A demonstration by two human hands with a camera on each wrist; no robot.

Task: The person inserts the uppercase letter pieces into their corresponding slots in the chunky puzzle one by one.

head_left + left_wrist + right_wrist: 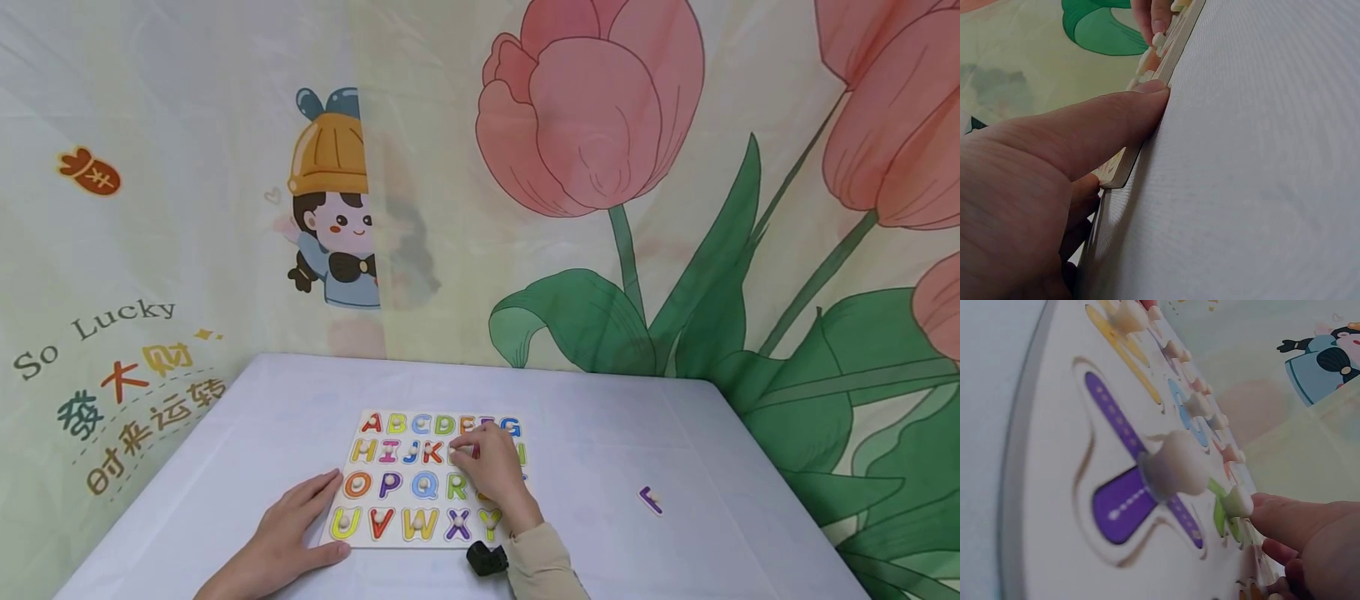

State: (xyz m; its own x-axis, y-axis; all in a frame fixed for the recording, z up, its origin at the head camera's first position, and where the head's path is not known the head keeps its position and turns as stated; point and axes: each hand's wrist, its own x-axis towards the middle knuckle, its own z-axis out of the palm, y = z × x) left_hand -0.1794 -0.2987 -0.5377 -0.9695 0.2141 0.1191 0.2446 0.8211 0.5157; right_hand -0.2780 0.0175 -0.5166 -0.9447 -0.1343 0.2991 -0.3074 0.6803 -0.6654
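Note:
A white alphabet puzzle board (408, 542) lies on the table, its colourful letter pieces topped by pale knobs. My left hand (281, 533) rests at its near left corner, fingers extended along the left side. The left thumb (1129, 112) presses against the front edge. Over the second row, just right of the red K (432, 452), my right hand (495, 467) pinches a letter piece by its knob (1159, 40) between thumb and index finger. That piece's letter is hidden by the fingers. The right wrist view shows the purple X (1125, 512) and green Y or R-like letters close by.
A loose purple letter piece (651, 500) lies on the white table (600, 433), right of the board. A small black device (486, 558) sits at the right wrist, over the board's front edge. Behind the table hangs a printed curtain (435, 208) with tulips.

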